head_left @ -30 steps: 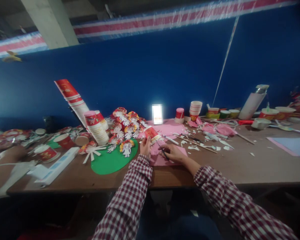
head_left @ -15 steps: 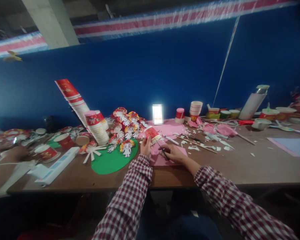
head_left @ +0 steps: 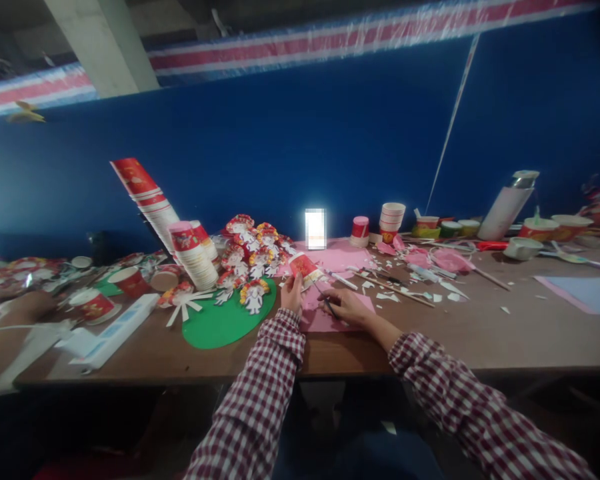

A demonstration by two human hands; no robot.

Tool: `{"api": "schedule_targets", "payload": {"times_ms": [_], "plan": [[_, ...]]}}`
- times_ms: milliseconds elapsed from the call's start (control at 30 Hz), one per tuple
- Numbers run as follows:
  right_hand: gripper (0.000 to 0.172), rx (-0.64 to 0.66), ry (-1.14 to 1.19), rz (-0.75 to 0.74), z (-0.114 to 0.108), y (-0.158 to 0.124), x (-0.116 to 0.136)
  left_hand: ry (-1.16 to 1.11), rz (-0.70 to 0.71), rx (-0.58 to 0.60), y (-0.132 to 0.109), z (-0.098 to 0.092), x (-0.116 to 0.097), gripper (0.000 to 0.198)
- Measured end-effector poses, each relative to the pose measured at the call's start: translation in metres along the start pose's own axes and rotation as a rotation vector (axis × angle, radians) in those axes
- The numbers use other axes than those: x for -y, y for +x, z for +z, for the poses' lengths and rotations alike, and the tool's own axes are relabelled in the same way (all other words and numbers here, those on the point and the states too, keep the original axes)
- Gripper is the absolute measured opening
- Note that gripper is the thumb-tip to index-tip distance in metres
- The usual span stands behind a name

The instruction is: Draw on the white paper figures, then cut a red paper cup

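My left hand [head_left: 292, 293] grips a red and white paper cup [head_left: 304, 267], which is tilted over pink sheets. From the right, my right hand [head_left: 344, 304] is closed on dark scissors [head_left: 331, 309], their blades pointing at the cup's lower rim. Beneath both hands lies a pink sheet [head_left: 315, 322]. Left of my left hand is a green sheet [head_left: 220, 327] with a white paper figure [head_left: 253, 295] on it, beside a pile of red and white paper figures [head_left: 240, 233].
Stacked paper cups [head_left: 153, 207] lean at the left, near a white power strip [head_left: 115, 333]. Another person's hand [head_left: 33, 307] is at the far left. Rightward are paper scraps, sticks [head_left: 405, 291], more cups [head_left: 393, 220] and a white flask [head_left: 507, 210].
My right hand and the scissors have shifted very slightly. The other person's hand at the far left has moved a little. The cup stays in my left hand.
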State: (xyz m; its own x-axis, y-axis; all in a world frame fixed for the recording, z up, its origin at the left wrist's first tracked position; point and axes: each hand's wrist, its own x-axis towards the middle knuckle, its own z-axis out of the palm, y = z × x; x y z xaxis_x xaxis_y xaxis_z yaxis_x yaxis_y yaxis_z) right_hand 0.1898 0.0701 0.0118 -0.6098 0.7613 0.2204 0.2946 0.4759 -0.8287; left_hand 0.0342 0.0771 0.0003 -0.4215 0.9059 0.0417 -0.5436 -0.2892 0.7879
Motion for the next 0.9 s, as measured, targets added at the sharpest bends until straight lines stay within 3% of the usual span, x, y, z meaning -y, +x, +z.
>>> {"api": "schedule_targets", "payload": {"times_ms": [533, 733, 900], "plan": [[0.031, 0.002, -0.011, -0.066, -0.0008, -0.0001, -0.001, 0.03, -0.005, 0.003, -0.0015, 0.0001, -0.0026, 0.04], [0.032, -0.015, -0.024, -0.057, 0.0011, 0.0007, -0.0042, 0.003, 0.029, 0.015, -0.0018, 0.0004, -0.0022, 0.06], [0.03, -0.03, -0.045, -0.046, 0.0003, 0.0008, -0.0026, 0.048, 0.044, 0.028, -0.0017, 0.0001, 0.0008, 0.066]]}}
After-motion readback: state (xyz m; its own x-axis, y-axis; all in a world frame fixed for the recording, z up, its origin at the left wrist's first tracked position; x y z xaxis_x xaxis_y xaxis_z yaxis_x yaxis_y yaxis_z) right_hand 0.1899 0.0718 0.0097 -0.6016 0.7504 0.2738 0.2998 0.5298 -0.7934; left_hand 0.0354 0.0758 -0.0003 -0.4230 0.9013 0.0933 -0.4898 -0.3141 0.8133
